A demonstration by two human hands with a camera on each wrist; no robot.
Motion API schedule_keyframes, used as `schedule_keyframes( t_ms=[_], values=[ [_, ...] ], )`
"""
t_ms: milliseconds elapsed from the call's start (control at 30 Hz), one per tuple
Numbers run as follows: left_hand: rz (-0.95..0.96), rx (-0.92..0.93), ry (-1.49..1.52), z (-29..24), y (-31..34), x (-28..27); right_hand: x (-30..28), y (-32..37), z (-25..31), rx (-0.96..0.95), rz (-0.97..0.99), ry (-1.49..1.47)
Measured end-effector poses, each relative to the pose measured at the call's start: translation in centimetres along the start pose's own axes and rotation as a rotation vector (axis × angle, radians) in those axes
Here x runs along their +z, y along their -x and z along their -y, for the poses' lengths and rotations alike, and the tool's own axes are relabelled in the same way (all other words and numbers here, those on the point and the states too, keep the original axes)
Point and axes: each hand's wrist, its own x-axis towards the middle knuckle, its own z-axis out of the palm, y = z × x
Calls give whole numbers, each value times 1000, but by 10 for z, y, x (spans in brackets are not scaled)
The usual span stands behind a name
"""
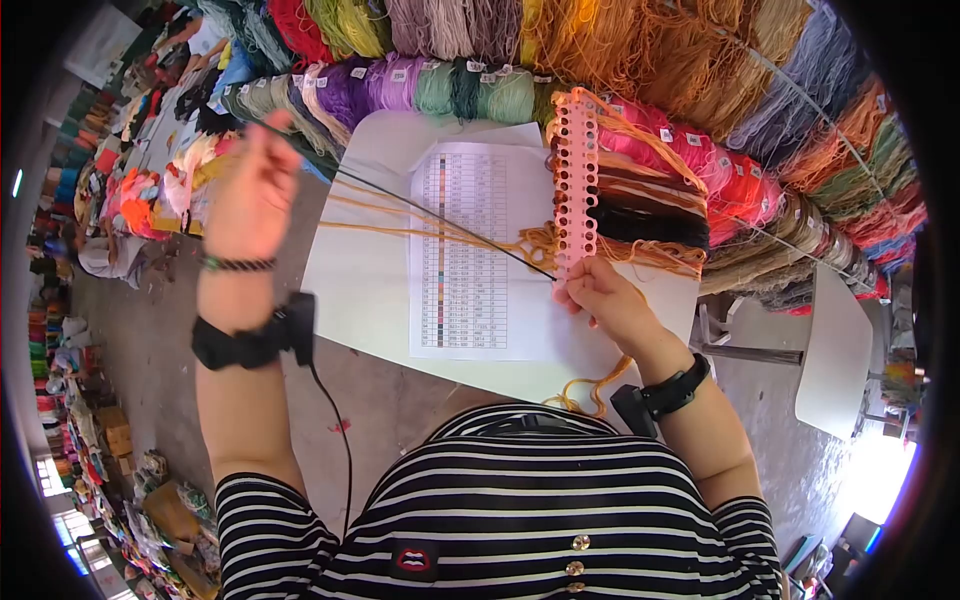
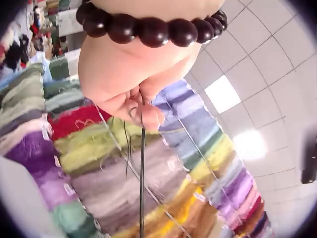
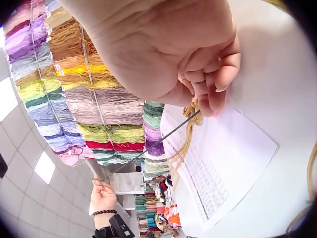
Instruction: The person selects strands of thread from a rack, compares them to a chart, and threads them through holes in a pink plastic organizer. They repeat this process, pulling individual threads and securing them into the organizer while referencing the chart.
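In the head view my left hand [image 1: 255,195], blurred, is raised at the left and grips the end of a dark green-grey thread [image 1: 470,233]. The left wrist view shows its curled fingers around the strand [image 2: 142,183]. Taut and slanting, the thread runs to the lower end of a pink holed thread card [image 1: 576,200]. There my right hand [image 1: 610,305] pinches the card between thumb and fingers. Hanks of brown, black and orange thread [image 1: 650,215] hang from the card's holes toward the right. In the right wrist view the palm hides most of the card.
Under the card lies a printed colour chart [image 1: 460,260] on a white table [image 1: 350,270]. Loose golden thread [image 1: 537,240] lies across the chart. Racks of coloured yarn skeins [image 1: 440,90] stand along the far side. A white stool [image 1: 840,350] is at the right. A black cable [image 1: 335,410] hangs from the left wrist.
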Motion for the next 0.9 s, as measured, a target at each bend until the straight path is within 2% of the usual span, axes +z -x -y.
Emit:
schedule_keyframes(
  t_ms=[33,100,200,300,367,400,433,500,900],
  values=[
    [96,82,-22,-14,-14,-27,1,0,1,5,-11,-12],
    [-174,65,-199,-11,-24,-12,2,1,3,16,-36,-35],
    [-323,-345,-555,14,-16,-22,6,2,4,-17,-48,-29],
    [-216,-344,-716,39,15,-24,8,3,1,-55,-52,-23],
    [69,-448,-841,59,44,-19,8,2,1,-58,-49,-15],
    [164,-442,-892,72,59,-13,8,2,1,-59,-49,-10],
    [259,-434,-942,87,75,-6,8,1,1,-54,-44,-12],
    [348,-284,-1086,111,101,10,8,1,0,-43,-38,-15],
    [469,-159,-1234,136,126,41,9,2,-3,-39,-49,9]
  ],
)
